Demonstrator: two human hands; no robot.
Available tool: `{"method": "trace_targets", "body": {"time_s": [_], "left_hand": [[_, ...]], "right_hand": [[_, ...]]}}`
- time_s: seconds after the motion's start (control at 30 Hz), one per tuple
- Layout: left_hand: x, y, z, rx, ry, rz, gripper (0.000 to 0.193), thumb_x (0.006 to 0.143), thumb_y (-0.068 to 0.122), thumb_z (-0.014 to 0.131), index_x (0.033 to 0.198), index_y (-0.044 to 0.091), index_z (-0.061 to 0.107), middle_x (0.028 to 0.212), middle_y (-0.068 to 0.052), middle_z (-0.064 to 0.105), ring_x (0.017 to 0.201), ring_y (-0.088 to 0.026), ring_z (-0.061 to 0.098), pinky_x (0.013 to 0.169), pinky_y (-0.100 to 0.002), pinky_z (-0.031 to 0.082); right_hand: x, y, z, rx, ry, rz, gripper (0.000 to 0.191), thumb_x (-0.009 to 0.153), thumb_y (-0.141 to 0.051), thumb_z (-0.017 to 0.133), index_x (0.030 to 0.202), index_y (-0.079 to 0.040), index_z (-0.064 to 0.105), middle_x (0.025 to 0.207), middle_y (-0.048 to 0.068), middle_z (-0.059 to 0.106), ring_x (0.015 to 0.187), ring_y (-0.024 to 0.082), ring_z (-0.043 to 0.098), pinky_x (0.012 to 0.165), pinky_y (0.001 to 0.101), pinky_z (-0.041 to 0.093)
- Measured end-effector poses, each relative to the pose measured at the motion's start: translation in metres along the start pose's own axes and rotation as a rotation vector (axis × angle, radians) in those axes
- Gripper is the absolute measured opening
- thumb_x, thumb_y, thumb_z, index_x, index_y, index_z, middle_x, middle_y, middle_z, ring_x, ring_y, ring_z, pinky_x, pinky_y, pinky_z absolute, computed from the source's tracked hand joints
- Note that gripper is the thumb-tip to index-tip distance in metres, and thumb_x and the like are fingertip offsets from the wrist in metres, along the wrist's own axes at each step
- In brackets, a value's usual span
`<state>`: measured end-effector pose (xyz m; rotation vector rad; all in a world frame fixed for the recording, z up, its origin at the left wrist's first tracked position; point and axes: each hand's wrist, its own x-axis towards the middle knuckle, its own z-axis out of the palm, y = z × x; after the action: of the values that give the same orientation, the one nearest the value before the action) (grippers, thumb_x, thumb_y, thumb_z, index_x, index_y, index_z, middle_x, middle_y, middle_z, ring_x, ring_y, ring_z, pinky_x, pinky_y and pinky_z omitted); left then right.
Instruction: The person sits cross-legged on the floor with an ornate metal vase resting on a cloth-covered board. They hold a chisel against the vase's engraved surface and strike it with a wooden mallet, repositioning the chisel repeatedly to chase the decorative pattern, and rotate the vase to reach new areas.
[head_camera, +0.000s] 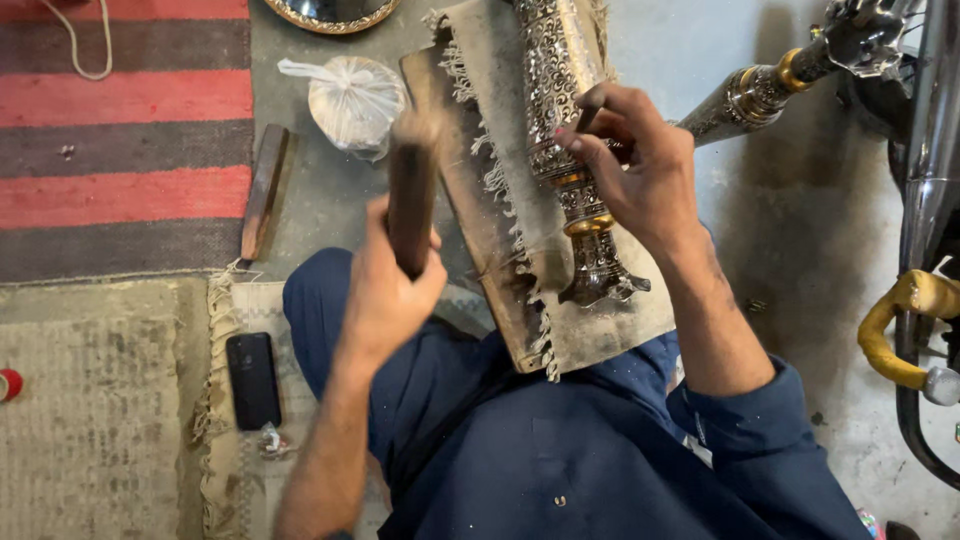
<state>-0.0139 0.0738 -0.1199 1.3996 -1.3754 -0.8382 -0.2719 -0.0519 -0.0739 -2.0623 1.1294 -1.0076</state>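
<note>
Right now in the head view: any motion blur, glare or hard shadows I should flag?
Head view: the dark wooden tool in the left hand is motion-blurred at its top end; the right hand and the ornate metal piece are sharp. Bright glints on the metal piece, not blown out. Light is soft, with a diffuse shadow on the concrete floor right of the forearm.

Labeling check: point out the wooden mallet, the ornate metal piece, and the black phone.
wooden mallet (411, 205): head view, on its dark shaft
ornate metal piece (551, 75): head view, on its engraved upper body
black phone (252, 380): head view, on its middle
</note>
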Motion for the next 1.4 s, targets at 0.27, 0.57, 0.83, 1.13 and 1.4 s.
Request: {"method": "trace_targets", "body": {"time_s": [0.27,0.57,0.83,1.13,1.4], "left_hand": [[0.059,0.056,-0.035,0.661,-0.004,0.374,0.082,0.085,-0.004,0.069,0.157,0.021,0.039,0.114,-0.019,0.062,0.105,-0.043,0.066,0.091,-0.053,0.053],[0.075,0.063,-0.033,0.700,-0.036,0.524,0.088,0.087,-0.005,0.071,0.161,0.023,0.031,0.110,-0.014,0.055,0.102,-0.038,0.061,0.092,-0.052,0.050],[0.068,0.063,-0.030,0.696,0.027,0.534,0.090,0.090,-0.005,0.071,0.163,0.026,0.028,0.107,-0.012,0.053,0.103,-0.035,0.060,0.089,-0.050,0.048],[0.066,0.058,-0.028,0.833,0.059,0.530,0.089,0.090,-0.007,0.069,0.163,0.027,0.033,0.105,-0.011,0.052,0.096,-0.034,0.060,0.085,-0.051,0.047],[0.064,0.056,-0.028,0.649,0.052,0.523,0.087,0.092,-0.005,0.067,0.163,0.027,0.029,0.108,-0.011,0.051,0.100,-0.033,0.059,0.086,-0.048,0.046]], "right_hand": [[0.002,0.007,-0.001,0.035,-0.017,-0.077,0.034,0.107,0.004,0.072,0.135,-0.003,0.053,0.108,0.013,0.079,0.103,0.013,0.076,0.088,0.0281,0.064],[0.002,0.007,0.000,0.024,-0.004,-0.091,0.036,0.105,0.004,0.075,0.133,-0.001,0.054,0.106,0.014,0.079,0.099,0.015,0.076,0.085,0.0285,0.065],[0.003,0.007,-0.002,0.028,-0.028,-0.143,0.036,0.107,0.004,0.074,0.135,-0.003,0.054,0.110,0.015,0.078,0.106,0.019,0.078,0.088,0.0295,0.068],[0.003,0.005,-0.004,-0.012,-0.030,-0.127,0.038,0.106,0.001,0.075,0.138,-0.003,0.056,0.106,0.014,0.079,0.098,0.016,0.078,0.084,0.0283,0.066],[0.004,0.007,-0.004,-0.008,-0.045,-0.132,0.035,0.107,0.001,0.075,0.136,-0.003,0.055,0.106,0.013,0.079,0.099,0.016,0.077,0.084,0.0285,0.066]]}}
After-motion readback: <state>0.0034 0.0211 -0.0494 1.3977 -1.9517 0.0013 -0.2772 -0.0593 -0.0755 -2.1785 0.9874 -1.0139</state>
